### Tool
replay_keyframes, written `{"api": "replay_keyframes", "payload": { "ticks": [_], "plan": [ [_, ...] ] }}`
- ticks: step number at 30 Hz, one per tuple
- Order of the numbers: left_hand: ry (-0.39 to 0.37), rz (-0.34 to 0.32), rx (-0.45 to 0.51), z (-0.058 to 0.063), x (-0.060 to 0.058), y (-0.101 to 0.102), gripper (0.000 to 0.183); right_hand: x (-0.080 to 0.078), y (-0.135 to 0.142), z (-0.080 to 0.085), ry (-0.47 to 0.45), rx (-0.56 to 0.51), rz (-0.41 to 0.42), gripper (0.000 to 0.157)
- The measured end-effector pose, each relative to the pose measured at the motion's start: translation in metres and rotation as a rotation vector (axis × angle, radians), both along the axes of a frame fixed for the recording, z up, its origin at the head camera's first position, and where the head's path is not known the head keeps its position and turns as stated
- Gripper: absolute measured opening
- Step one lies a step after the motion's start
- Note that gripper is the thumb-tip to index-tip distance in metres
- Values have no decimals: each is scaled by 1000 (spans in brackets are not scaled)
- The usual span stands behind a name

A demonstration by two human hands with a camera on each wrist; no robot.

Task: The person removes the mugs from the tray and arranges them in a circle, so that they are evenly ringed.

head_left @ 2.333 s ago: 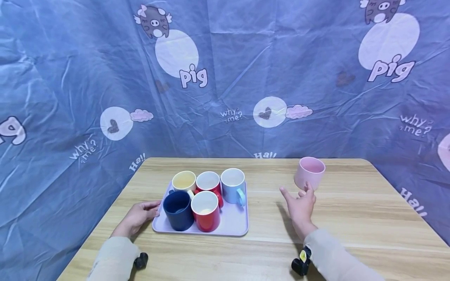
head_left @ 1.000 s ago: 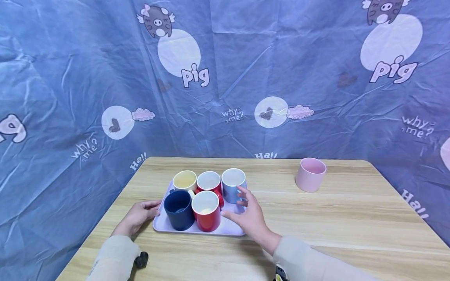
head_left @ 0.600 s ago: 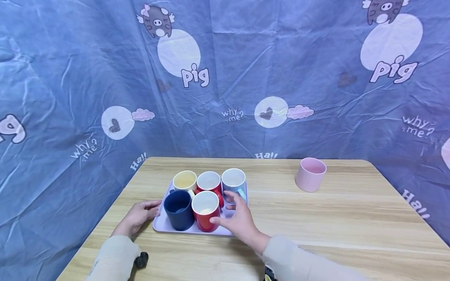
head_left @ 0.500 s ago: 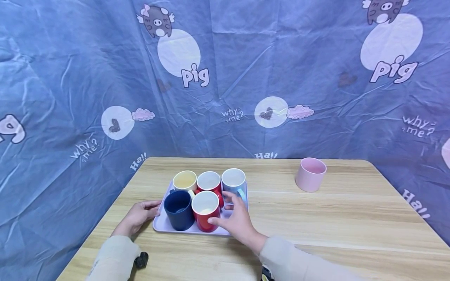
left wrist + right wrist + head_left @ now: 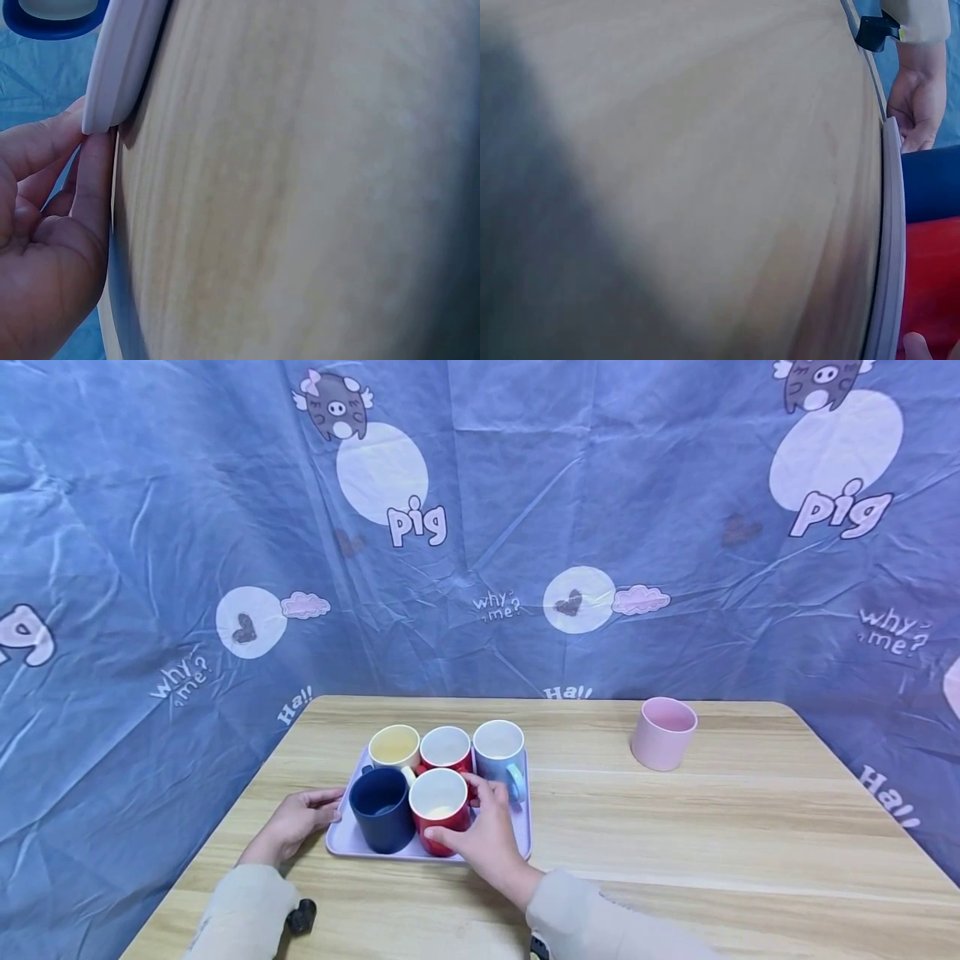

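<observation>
The right hand (image 5: 486, 839) grips the front red mug (image 5: 441, 820) from its right side, some fingertips hidden. The left hand (image 5: 292, 821) pinches the tray (image 5: 343, 839) by its left edge. Five mugs stand aboard: that one, one navy mug (image 5: 384, 827) beside it, then one yellow mug (image 5: 394, 747), the half-hidden second red mug (image 5: 446, 747) and one blue mug (image 5: 497, 760). One pink cup (image 5: 663, 739) stands well apart.

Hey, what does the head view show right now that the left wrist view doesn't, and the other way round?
Only the head view: the pink cup, the light blue mug, and the right hand with its grip on the front red mug.

Only the left wrist view: a close-up of the outer wall of the tray where the left hand pinches it.

Both: the left hand, the tray, the tabletop and the backdrop.
</observation>
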State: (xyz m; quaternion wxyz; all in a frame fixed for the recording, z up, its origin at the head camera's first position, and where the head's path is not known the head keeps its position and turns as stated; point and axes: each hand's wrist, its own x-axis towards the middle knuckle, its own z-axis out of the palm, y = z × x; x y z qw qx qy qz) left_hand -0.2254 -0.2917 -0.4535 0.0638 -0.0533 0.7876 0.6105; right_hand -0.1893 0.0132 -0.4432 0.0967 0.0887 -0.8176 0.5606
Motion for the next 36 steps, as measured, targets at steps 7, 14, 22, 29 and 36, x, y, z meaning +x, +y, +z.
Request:
{"api": "replay_keyframes", "payload": {
  "ticks": [7,14,22,29,36],
  "plan": [
    [0,-4,8,0,-1,-1,50,3,-9,-2,-9,27,-71,92],
    [-7,3,2,0,0,0,49,4,-13,0,-4,58,-97,90],
    [-7,5,12,-1,0,0,50,4,-11,1,30,59,-104,90],
    [-1,0,10,0,0,-1,49,4,-7,5,61,84,-90,88],
    [5,-6,6,1,2,0,49,3,-2,23,102,56,-76,84]
  ]
}}
